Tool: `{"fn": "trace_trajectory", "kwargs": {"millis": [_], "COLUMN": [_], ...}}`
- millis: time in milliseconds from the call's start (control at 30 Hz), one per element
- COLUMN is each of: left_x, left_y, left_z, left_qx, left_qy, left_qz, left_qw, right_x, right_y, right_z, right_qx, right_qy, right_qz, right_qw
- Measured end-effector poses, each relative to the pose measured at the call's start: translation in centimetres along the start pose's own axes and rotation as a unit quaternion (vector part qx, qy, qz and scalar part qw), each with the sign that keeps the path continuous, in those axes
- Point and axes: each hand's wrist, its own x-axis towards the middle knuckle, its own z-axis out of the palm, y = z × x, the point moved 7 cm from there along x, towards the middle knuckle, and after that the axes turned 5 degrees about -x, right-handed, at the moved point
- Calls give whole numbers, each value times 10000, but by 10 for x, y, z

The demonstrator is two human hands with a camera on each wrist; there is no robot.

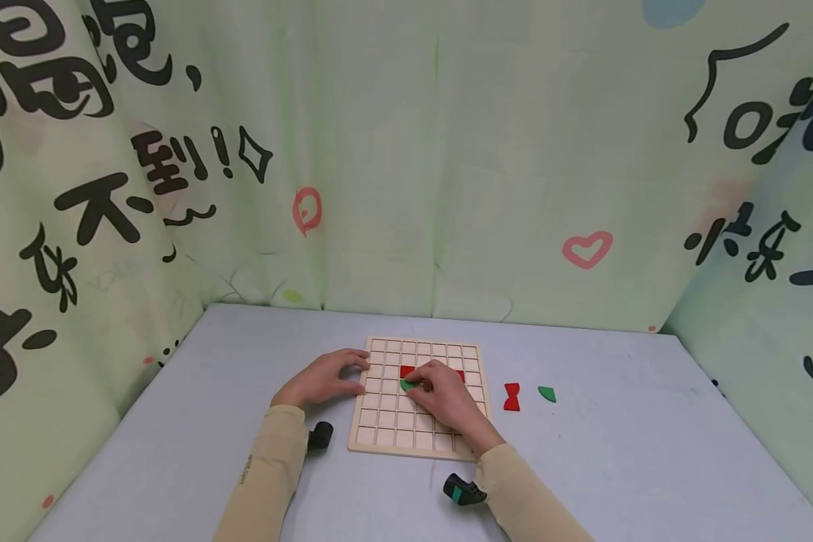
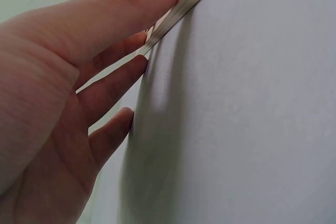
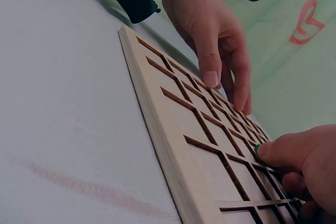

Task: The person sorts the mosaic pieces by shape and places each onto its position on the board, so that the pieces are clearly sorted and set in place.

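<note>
A square wooden grid board (image 1: 379, 435) lies on the table. My right hand (image 1: 449, 399) reaches over its middle, thumb and finger pinching a small green piece (image 1: 406, 385) at one of the cells. In the right wrist view the thumb covers most of that green piece (image 3: 256, 149). Directly above it on the board sits a red piece (image 1: 406, 371), and another red piece (image 1: 461, 375) shows beyond the right hand's knuckles. At the board's left edge, my left hand (image 1: 321, 380) rests its thumb and fingertips, the fingers loosely extended.
Right of the board, a red bow-tie-shaped piece (image 1: 511, 397) and a green quarter-round piece (image 1: 547, 394) lie on the white table (image 1: 610, 452). A dark wrist camera (image 1: 321, 436) is by the left sleeve, another (image 1: 464, 491) by the right. A printed curtain (image 1: 501, 188) hangs behind the table.
</note>
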Motion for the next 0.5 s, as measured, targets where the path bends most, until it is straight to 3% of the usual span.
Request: {"fn": "trace_trajectory", "kwargs": {"millis": [500], "left_x": [1], "left_y": [-1], "left_z": [1], "left_qx": [0], "left_qy": [-18], "left_qz": [-42], "left_qw": [10000], "right_x": [0], "right_y": [-1], "right_z": [-2], "right_qx": [79], "right_qy": [-32], "right_qz": [19], "right_qw": [10000]}}
